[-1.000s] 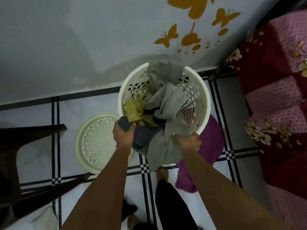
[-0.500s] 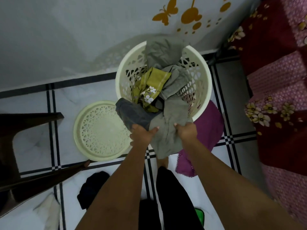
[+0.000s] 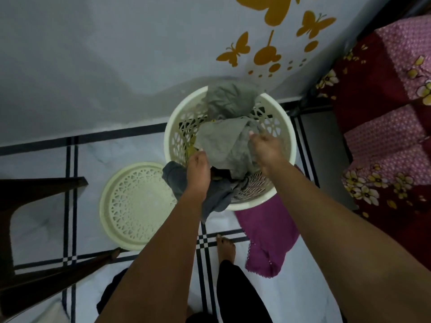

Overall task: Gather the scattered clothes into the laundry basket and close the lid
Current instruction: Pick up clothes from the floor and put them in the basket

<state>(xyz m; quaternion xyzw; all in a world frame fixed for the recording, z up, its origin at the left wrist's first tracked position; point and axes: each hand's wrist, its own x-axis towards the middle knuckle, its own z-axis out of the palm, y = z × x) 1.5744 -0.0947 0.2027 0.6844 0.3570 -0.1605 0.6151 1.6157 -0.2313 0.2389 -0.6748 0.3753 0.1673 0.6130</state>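
My left hand [image 3: 198, 170] sits at the 7 o'clock edge of the laundry basket [image 3: 171, 134], knuckles up, fingers curled down into the pile; what they close on is hidden, so I cannot tell if they grip. It lies against the dark grey garment [image 3: 175, 177], which spills over the rim at 7 o'clock and hangs down the outside wall.

My right hand [image 3: 265, 149] is over the basket's mouth toward 4 o'clock, fingers pinched together on a fold of the light grey cloth [image 3: 219, 141]. That cloth fills the middle of the basket. A second grey piece [image 3: 229, 100] is draped over the far rim at 12 o'clock. A sliver of yellow-green fabric [image 3: 191, 149] shows just beside my left fingers, mostly buried.

The basket is cream, round, with cut-out walls, standing on the tiled floor [image 3: 98, 152] close against the wall [image 3: 93, 54]. Yellow butterfly stickers [image 3: 263, 52] on the wall above it, toward 1 o'clock.

The lid [image 3: 137, 206] is off, lying flat on the floor at 8 o'clock from the basket, just beside it.

Purple cloth [image 3: 268, 236] on the floor at 5 o'clock, its top edge tucked at the basket's base. A dark garment [image 3: 112, 292] lies on the floor at 7 o'clock, near the frame bottom, partly behind my left forearm.

My bare foot [image 3: 225, 247] points at the basket from 6 o'clock. Dark chair [image 3: 39, 229] at 9 o'clock. Bed with maroon and pink floral cover [image 3: 384, 136] at 3 o'clock.
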